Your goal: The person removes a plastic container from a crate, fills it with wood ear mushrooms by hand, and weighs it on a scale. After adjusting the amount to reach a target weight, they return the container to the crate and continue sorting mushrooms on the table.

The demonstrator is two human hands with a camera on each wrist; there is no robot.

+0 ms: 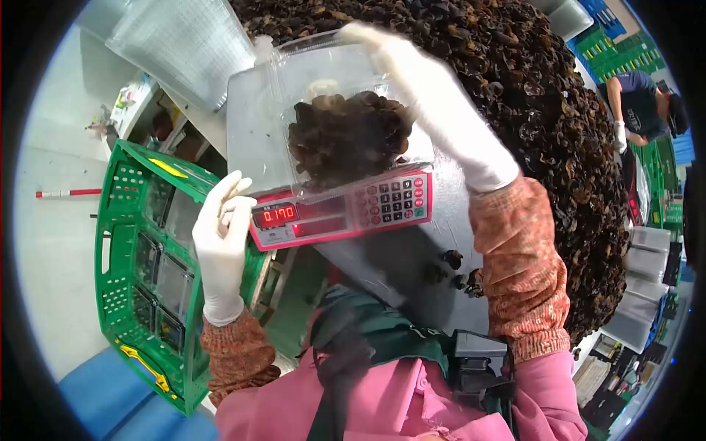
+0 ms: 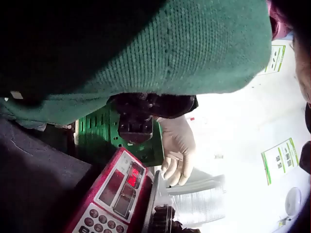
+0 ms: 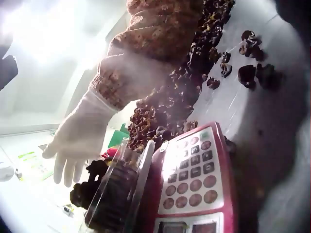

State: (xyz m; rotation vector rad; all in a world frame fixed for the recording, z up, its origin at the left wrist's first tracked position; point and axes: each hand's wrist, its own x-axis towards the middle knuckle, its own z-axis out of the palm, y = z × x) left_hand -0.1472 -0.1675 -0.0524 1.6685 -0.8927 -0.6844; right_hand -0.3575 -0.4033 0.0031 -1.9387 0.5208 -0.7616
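A red-framed digital scale (image 1: pixel 338 234) shows 0.170 on its lit display. On its metal plate sits a clear plastic box (image 1: pixel 285 158) with dark wood ear mushrooms (image 1: pixel 349 136) heaped inside. My gloved right hand (image 1: pixel 423 84) reaches over the box's far side, fingertips by its clear upper edge. Its fingers look straight in the right wrist view, beside the mushrooms. At the scale's left corner is my gloved left hand (image 1: pixel 224 231), fingers loosely bent beside the display. The left wrist view shows this hand (image 2: pixel 177 145) holding nothing.
A large heap of wood ears (image 1: pixel 529 117) covers the table's back and right. A green crate (image 1: pixel 110 294) with clear boxes stands left. Stacked clear trays (image 1: pixel 180 51) are at the far left. A few loose wood ears (image 1: pixel 452 259) lie near me. Another person (image 1: pixel 640 106) works at right.
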